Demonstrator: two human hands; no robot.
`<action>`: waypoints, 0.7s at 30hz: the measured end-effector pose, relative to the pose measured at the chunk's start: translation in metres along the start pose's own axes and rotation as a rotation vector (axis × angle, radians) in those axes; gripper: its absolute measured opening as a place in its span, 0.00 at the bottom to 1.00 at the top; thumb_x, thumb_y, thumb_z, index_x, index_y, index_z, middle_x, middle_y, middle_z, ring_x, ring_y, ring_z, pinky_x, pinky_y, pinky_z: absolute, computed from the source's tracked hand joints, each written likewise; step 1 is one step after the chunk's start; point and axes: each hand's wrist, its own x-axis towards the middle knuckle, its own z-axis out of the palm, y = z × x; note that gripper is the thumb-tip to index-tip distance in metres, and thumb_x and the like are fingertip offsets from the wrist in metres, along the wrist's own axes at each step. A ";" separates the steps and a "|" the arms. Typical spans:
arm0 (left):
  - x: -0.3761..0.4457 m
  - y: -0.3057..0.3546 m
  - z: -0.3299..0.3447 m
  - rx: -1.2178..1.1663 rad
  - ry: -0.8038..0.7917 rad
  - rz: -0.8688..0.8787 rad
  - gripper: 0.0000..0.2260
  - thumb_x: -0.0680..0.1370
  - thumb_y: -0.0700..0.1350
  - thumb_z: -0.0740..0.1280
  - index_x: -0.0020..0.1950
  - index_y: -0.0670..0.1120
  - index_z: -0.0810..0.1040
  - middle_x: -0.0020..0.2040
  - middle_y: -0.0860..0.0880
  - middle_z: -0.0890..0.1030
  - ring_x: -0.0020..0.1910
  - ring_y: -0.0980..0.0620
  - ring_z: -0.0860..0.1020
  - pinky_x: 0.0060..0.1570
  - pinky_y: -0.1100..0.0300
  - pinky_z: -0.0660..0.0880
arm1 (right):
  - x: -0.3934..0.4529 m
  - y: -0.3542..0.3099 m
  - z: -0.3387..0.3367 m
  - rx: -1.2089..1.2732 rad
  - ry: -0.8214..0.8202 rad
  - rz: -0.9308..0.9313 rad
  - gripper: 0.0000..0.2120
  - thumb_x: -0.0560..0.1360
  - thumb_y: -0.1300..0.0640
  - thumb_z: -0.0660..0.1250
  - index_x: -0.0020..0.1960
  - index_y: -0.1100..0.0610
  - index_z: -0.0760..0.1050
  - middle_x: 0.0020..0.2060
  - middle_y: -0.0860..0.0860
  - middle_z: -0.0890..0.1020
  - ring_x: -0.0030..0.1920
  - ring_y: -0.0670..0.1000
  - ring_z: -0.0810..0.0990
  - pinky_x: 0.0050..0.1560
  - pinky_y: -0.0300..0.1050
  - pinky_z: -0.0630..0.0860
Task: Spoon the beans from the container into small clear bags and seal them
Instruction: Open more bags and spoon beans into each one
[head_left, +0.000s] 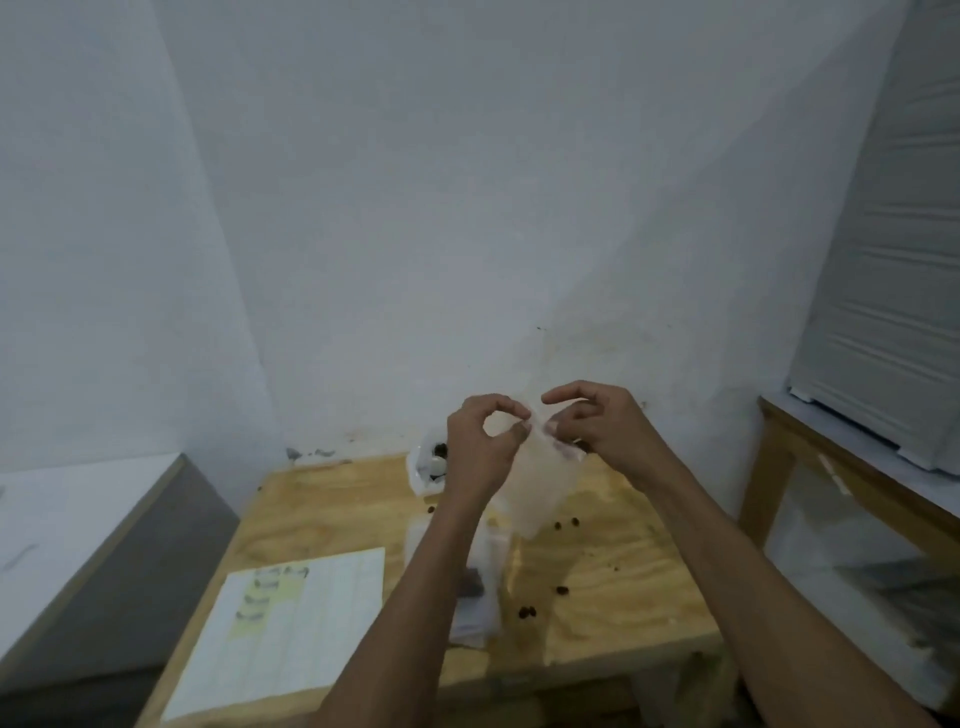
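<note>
Held a small clear bag up over the wooden table, both hands at its top edge. My left hand pinched the rim between thumb and forefinger; my right hand pinched the other side, remaining fingers curled loosely above. The bag hung limp and looked empty. Judged it near weightless, thin, floppy and slick, so the two layers would likely cling; best gripped right at the mouth, one layer per hand, then rubbed apart. The container stood behind my left hand, dark beans inside. Loose beans lay scattered on the table. A lined sheet lay left of my arms.
</note>
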 end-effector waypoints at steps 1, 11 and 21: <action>-0.003 0.000 -0.002 0.101 0.065 0.028 0.09 0.73 0.43 0.76 0.41 0.57 0.82 0.52 0.54 0.80 0.58 0.56 0.75 0.56 0.57 0.67 | 0.002 -0.001 0.006 -0.005 0.006 -0.002 0.13 0.74 0.69 0.73 0.55 0.57 0.82 0.38 0.61 0.86 0.34 0.47 0.81 0.34 0.38 0.73; -0.008 0.007 -0.023 -0.506 0.047 -0.386 0.09 0.77 0.37 0.74 0.46 0.40 0.74 0.41 0.37 0.81 0.40 0.41 0.83 0.40 0.53 0.84 | 0.009 0.001 0.047 0.002 -0.014 -0.031 0.13 0.72 0.70 0.74 0.53 0.59 0.77 0.35 0.55 0.85 0.42 0.61 0.86 0.43 0.56 0.85; -0.006 -0.005 -0.034 -0.184 0.079 -0.199 0.09 0.78 0.31 0.66 0.46 0.41 0.85 0.42 0.42 0.85 0.36 0.46 0.86 0.39 0.47 0.85 | 0.010 0.003 0.067 -0.235 0.124 -0.136 0.12 0.73 0.69 0.71 0.39 0.53 0.83 0.31 0.50 0.83 0.30 0.46 0.80 0.35 0.40 0.78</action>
